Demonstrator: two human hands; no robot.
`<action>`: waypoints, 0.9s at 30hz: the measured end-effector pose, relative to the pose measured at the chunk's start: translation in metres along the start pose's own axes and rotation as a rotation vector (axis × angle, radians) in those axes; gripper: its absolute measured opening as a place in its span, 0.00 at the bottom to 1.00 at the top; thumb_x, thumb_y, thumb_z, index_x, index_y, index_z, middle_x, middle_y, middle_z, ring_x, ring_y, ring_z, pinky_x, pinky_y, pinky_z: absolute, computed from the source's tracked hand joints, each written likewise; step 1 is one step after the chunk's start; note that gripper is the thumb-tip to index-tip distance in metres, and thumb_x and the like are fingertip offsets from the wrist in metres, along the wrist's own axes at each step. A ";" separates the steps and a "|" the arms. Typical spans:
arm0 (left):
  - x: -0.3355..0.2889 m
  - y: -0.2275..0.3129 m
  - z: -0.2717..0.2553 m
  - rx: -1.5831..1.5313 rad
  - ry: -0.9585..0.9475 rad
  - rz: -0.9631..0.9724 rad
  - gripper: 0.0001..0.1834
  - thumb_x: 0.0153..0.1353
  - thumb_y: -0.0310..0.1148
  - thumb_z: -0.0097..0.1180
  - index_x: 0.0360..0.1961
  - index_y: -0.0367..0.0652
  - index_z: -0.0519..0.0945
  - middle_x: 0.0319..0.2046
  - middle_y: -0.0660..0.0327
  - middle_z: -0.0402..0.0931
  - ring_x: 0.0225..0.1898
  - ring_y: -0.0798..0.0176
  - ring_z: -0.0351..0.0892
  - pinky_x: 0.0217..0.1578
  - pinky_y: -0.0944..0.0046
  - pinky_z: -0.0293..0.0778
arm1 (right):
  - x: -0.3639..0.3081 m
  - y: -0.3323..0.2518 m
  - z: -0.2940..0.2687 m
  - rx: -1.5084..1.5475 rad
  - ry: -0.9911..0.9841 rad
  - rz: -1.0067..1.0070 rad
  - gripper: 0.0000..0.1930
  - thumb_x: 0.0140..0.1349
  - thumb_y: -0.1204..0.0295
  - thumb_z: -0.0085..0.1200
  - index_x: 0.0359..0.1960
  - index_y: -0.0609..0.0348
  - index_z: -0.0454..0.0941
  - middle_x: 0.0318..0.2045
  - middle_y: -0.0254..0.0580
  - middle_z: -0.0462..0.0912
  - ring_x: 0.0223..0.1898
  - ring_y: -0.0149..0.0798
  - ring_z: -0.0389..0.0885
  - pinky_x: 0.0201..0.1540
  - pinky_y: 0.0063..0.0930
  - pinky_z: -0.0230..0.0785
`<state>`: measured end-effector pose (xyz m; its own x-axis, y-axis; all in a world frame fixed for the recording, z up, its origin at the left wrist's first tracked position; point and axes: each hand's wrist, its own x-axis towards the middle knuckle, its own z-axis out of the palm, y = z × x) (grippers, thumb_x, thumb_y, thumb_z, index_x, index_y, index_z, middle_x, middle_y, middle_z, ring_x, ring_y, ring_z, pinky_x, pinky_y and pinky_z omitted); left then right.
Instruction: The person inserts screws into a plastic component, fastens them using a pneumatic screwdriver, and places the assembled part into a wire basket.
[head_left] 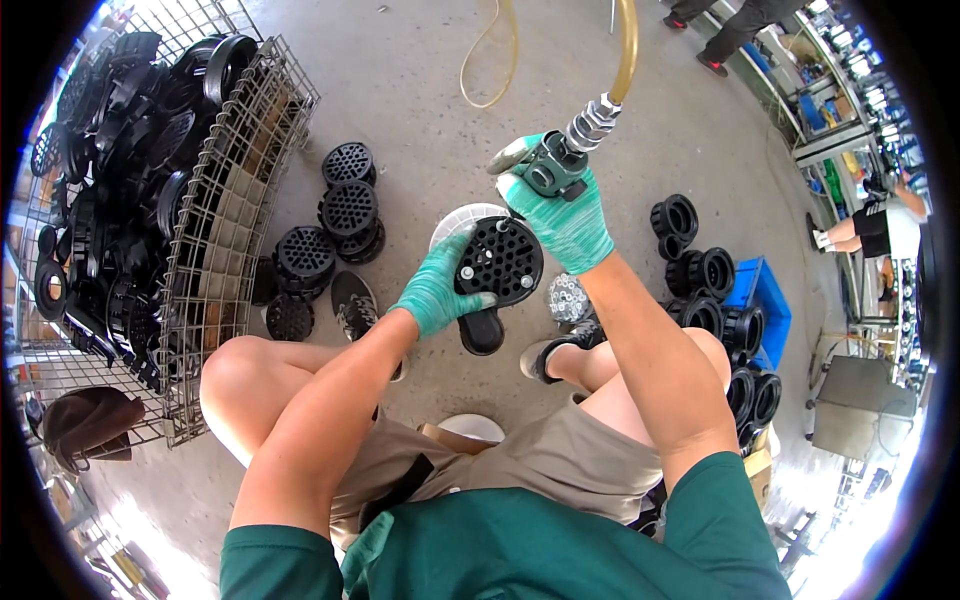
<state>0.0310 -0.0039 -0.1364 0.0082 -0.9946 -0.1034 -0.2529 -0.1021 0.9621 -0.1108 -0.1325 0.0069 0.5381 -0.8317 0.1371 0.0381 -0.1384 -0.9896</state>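
Observation:
My left hand (pixel 438 288), in a green knit glove, grips a round black perforated plastic part (pixel 508 262) by its left edge. Metal fasteners show on its face, and a rounded black arm (pixel 482 332) sticks out toward me. A white round surface (pixel 458 218) partly shows behind the part. Wrapped in my gloved right hand (pixel 572 225) is a dark air driver (pixel 552 172), joined by a metal fitting (pixel 594 124) to a yellow hose (pixel 627 50). The driver is at the part's far right edge; whether its tip touches a fastener, I cannot tell.
Silver hardware (pixel 568 298) sits in a round cluster by my right shoe. Black grated discs (pixel 350 207) are stacked at left, beside a wire cage (pixel 235 150) full of black parts. Black rings (pixel 712 272) and a blue crate (pixel 768 310) stand at right. Other people are farther off.

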 end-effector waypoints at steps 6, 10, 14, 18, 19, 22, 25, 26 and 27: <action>0.001 0.004 -0.007 -0.154 -0.064 -0.012 0.63 0.39 0.30 0.82 0.76 0.42 0.56 0.71 0.52 0.62 0.72 0.51 0.61 0.73 0.55 0.60 | -0.028 -0.027 0.012 0.138 -0.078 -0.046 0.14 0.59 0.84 0.59 0.45 0.58 0.78 0.42 0.45 0.86 0.44 0.35 0.85 0.48 0.32 0.81; 0.001 0.006 -0.010 -0.239 -0.120 -0.050 0.63 0.39 0.26 0.81 0.76 0.45 0.56 0.72 0.56 0.63 0.71 0.54 0.63 0.72 0.55 0.63 | -0.039 -0.015 0.023 0.197 -0.122 0.014 0.14 0.58 0.83 0.61 0.46 0.58 0.77 0.42 0.45 0.86 0.46 0.37 0.85 0.52 0.37 0.81; 0.002 0.010 -0.009 -0.196 -0.112 -0.034 0.61 0.39 0.27 0.81 0.75 0.45 0.58 0.71 0.55 0.64 0.71 0.53 0.64 0.72 0.54 0.63 | -0.040 -0.006 0.026 0.192 -0.112 0.023 0.15 0.59 0.82 0.61 0.47 0.58 0.76 0.42 0.44 0.86 0.46 0.37 0.85 0.53 0.36 0.80; 0.004 0.010 -0.009 -0.153 -0.163 -0.075 0.60 0.43 0.21 0.78 0.75 0.48 0.54 0.68 0.65 0.64 0.67 0.62 0.66 0.71 0.58 0.67 | -0.039 0.003 0.031 0.156 -0.089 -0.023 0.14 0.59 0.79 0.65 0.47 0.59 0.79 0.40 0.37 0.86 0.41 0.31 0.84 0.48 0.29 0.79; 0.003 0.011 -0.009 -0.117 -0.133 -0.035 0.59 0.44 0.23 0.79 0.75 0.48 0.55 0.67 0.65 0.65 0.66 0.62 0.68 0.71 0.58 0.68 | -0.039 0.005 0.032 0.160 -0.089 -0.023 0.14 0.59 0.79 0.65 0.47 0.58 0.79 0.40 0.36 0.85 0.41 0.30 0.84 0.48 0.29 0.78; 0.000 0.014 -0.012 -0.126 -0.134 -0.037 0.55 0.46 0.26 0.79 0.73 0.48 0.58 0.65 0.66 0.69 0.64 0.62 0.70 0.70 0.57 0.69 | -0.039 0.004 0.037 0.140 -0.115 -0.003 0.14 0.59 0.79 0.65 0.46 0.58 0.80 0.39 0.34 0.85 0.40 0.28 0.82 0.47 0.28 0.78; 0.002 0.014 -0.011 -0.147 -0.168 -0.108 0.56 0.44 0.26 0.80 0.74 0.47 0.59 0.67 0.63 0.69 0.66 0.60 0.69 0.70 0.56 0.67 | -0.041 -0.002 0.040 0.095 -0.139 0.026 0.12 0.58 0.80 0.63 0.44 0.58 0.80 0.37 0.32 0.85 0.38 0.27 0.81 0.46 0.27 0.77; 0.003 0.014 -0.011 -0.136 -0.166 -0.120 0.58 0.42 0.25 0.80 0.74 0.46 0.59 0.68 0.61 0.68 0.67 0.58 0.67 0.70 0.55 0.66 | -0.041 -0.001 0.039 0.054 -0.160 0.014 0.12 0.58 0.80 0.63 0.44 0.58 0.80 0.37 0.32 0.85 0.38 0.27 0.81 0.45 0.27 0.77; 0.004 0.013 -0.010 -0.126 -0.165 -0.133 0.59 0.41 0.24 0.80 0.75 0.46 0.58 0.68 0.60 0.67 0.69 0.57 0.66 0.71 0.54 0.65 | -0.041 -0.003 0.040 0.013 -0.181 0.002 0.11 0.58 0.80 0.63 0.43 0.58 0.80 0.36 0.32 0.84 0.38 0.27 0.81 0.45 0.26 0.77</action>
<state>0.0378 -0.0094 -0.1217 -0.1270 -0.9569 -0.2611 -0.1377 -0.2436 0.9600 -0.0995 -0.0767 0.0020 0.6811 -0.7212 0.1266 0.0472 -0.1293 -0.9905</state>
